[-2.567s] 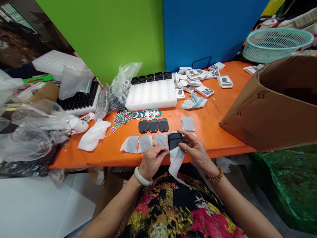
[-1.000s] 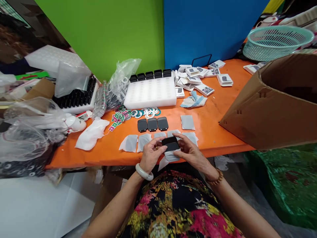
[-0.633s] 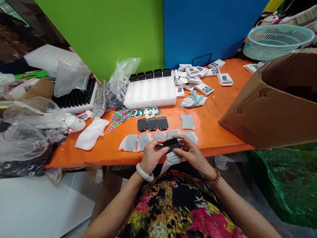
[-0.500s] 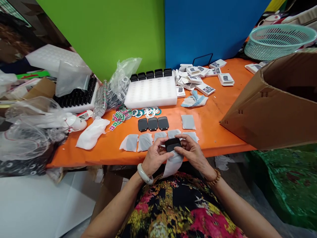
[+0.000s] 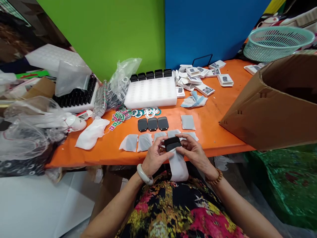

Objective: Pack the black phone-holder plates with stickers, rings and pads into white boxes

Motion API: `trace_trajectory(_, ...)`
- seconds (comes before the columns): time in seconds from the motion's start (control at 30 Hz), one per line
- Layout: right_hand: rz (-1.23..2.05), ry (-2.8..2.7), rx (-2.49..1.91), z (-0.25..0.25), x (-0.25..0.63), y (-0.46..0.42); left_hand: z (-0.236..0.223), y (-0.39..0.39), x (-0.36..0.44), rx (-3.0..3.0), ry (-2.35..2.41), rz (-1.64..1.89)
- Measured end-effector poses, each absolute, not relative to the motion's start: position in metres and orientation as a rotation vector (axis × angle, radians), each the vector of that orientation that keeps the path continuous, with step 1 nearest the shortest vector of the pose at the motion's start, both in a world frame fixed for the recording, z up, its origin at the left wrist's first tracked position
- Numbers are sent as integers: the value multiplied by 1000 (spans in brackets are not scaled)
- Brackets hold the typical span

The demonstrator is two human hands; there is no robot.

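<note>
Between my two hands, just over the table's front edge, is a flat black square device (image 5: pixel 172 142). A white translucent sleeve (image 5: pixel 178 169) hangs down from its lower edge. My left hand (image 5: pixel 157 154) grips the device's left side, thumb at the sleeve's mouth. On the other side my right hand (image 5: pixel 194 152) pinches the device and the sleeve's edge. Beyond them lie several sleeved devices in a row, such as this one (image 5: pixel 145 142), some partly hidden by my hands. Three bare black devices (image 5: pixel 153 124) sit behind that row, with a grey sleeved square (image 5: pixel 188 122) to their right.
A white foam tray (image 5: pixel 151 92) with black devices behind it stands at the back. Small white boxes (image 5: pixel 194 80) are piled to its right, near a crumpled cloth (image 5: pixel 194 100). An open cardboard box (image 5: pixel 272 105) borders the right; round stickers (image 5: pixel 150 112) and a white pouch (image 5: pixel 92 134) lie left.
The hanging sleeve has swung to the right and now shows wider below the device. Both hands keep nearly the same place and grip.
</note>
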State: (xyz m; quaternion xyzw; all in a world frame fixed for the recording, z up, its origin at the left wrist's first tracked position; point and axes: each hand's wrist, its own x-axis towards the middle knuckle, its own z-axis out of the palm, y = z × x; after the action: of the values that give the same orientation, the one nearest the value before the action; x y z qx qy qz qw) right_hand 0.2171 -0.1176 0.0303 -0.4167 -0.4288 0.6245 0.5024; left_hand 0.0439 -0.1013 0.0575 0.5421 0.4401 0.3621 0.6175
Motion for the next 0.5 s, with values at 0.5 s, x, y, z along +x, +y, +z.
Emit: trace_trajectory(0.5, 1568, -1088, -954, 34, 223, -119, 49, -95, 38, 1137, 1178, 959)
